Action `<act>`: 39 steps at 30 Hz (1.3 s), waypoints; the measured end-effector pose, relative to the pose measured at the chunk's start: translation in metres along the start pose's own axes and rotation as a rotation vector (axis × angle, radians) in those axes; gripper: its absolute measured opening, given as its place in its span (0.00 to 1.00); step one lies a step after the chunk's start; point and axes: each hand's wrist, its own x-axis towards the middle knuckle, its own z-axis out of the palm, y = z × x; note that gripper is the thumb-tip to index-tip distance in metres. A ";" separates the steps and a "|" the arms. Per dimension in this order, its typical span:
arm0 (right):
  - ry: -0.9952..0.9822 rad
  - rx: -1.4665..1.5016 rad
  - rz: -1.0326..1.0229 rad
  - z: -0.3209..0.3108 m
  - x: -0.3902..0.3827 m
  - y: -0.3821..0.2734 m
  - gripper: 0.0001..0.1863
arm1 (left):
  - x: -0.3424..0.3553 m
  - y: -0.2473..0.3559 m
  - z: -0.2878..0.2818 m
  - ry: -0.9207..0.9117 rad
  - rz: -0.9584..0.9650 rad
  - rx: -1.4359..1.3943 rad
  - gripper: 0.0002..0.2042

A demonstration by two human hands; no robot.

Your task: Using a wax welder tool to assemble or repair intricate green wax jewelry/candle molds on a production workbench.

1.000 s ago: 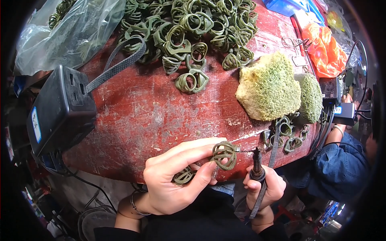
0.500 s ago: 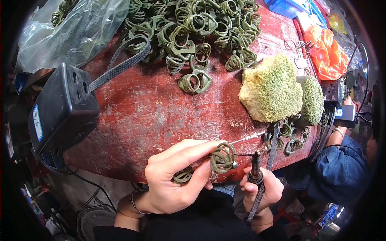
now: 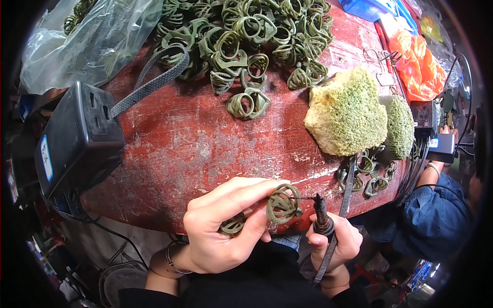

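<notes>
My left hand (image 3: 226, 231) pinches a green, openwork ring piece (image 3: 282, 203) between thumb and forefinger, with another green looped piece (image 3: 231, 223) tucked behind the fingers. My right hand (image 3: 334, 244) is closed around a dark pen-like tool (image 3: 322, 218) with a grey strap or cord running along it. A thin wire at the tool's blackened top reaches across to the ring piece. Just above my right hand, several more green rings (image 3: 365, 164) lie on the worn red tabletop (image 3: 205, 149).
A big pile of green rings (image 3: 241, 31) covers the back. At left are a plastic bag (image 3: 87, 46) and black box (image 3: 82, 138); at right, greenish spongy blocks (image 3: 344, 113), an orange bag (image 3: 418, 66), a blue bin (image 3: 375, 7), cabled devices (image 3: 439, 149) and a co-worker's sleeve (image 3: 429, 215).
The tool in my right hand has shifted a little left and tilted, bringing its top nearer the ring piece. My left hand keeps its grip, the piece turned slightly.
</notes>
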 end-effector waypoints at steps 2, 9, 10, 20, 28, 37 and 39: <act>0.004 0.016 0.009 0.001 0.000 0.000 0.17 | 0.000 -0.003 0.000 -0.001 0.031 0.003 0.11; 0.006 0.013 -0.003 0.000 0.000 0.000 0.18 | 0.000 -0.002 -0.001 -0.002 0.040 0.024 0.11; 0.001 0.010 0.001 0.000 0.000 0.000 0.18 | 0.000 -0.002 -0.001 -0.002 0.040 0.024 0.11; 0.001 0.008 0.008 0.000 -0.001 0.000 0.19 | 0.000 -0.003 0.000 0.019 0.033 -0.009 0.11; 0.000 0.004 0.005 0.000 0.000 -0.001 0.19 | 0.000 -0.002 0.001 0.036 0.009 -0.022 0.11; 0.017 0.050 0.068 0.001 -0.007 0.003 0.20 | 0.000 -0.003 -0.002 0.021 0.010 -0.005 0.11; 0.028 0.065 0.083 0.001 -0.009 0.003 0.20 | 0.000 -0.002 -0.002 0.017 0.014 0.003 0.11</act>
